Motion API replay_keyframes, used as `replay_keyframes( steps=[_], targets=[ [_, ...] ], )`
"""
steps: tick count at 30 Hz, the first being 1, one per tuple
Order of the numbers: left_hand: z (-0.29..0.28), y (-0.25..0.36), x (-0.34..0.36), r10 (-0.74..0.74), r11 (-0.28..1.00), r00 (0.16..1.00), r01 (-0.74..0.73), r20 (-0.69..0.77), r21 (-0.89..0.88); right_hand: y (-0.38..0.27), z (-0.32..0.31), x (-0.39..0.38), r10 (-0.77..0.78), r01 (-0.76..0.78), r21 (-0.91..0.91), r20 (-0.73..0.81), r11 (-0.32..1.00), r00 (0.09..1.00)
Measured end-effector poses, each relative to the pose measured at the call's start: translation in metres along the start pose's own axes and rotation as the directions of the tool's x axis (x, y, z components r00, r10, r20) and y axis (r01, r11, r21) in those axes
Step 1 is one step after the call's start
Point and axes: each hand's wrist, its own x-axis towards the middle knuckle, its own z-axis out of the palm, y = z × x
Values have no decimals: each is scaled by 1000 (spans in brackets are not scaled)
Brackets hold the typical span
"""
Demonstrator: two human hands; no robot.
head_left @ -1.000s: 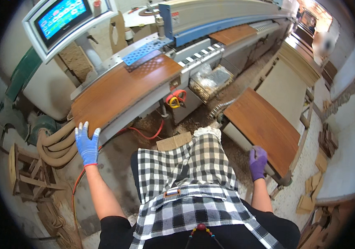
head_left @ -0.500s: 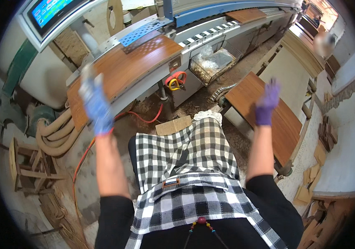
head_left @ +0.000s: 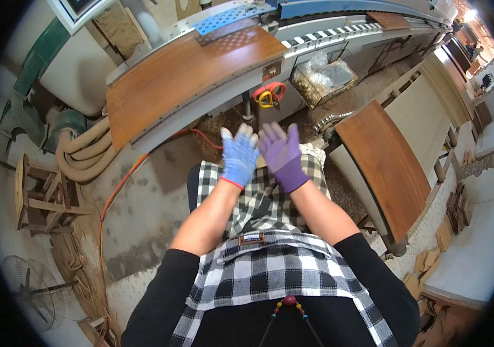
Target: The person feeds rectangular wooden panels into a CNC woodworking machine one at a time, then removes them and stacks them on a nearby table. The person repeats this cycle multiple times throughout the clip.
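Note:
My left hand [head_left: 239, 156] wears a blue glove and my right hand [head_left: 282, 157] a purple one. Both are raised in front of my checked apron, side by side and nearly touching, fingers spread, holding nothing. A brown wooden panel [head_left: 183, 75] lies on the machine table ahead of them. A second brown panel [head_left: 388, 165] rests on a stand to my right.
A long machine with a perforated blue plate [head_left: 232, 17] runs along the top. A wire basket [head_left: 322, 78] sits beneath it. Beige hoses [head_left: 82, 159], a wooden stool [head_left: 41, 191] and a fan [head_left: 30, 283] stand at left. An orange cable [head_left: 117, 188] crosses the floor.
My left hand has left the panel's edge on the machine. Both hands swung up wide apart, then came together in front of me. My head tilted down slightly.

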Motion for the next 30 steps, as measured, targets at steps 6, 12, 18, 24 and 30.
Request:
replay_keyframes(
  steps=[6,12,18,24,30],
  targets=[
    [-12,39,-10,6,837,972,123,234,-533,-54,9,-22,-91,65,253,90,965,992],
    [-8,54,-24,19,812,960,147,278,-565,-87,-10,-39,-181,175,204,12,963,983],
    [-1,77,-44,116,889,945,38,307,-455,-194,-126,-69,-672,-139,-778,421,-613,610],
    [-11,113,-67,259,935,877,-122,406,-332,-192,-209,-141,-552,-428,-352,462,-833,695],
    [-55,192,-98,884,-208,291,-454,365,866,-176,-195,-169,-545,-244,-559,469,-792,695]
  ],
)
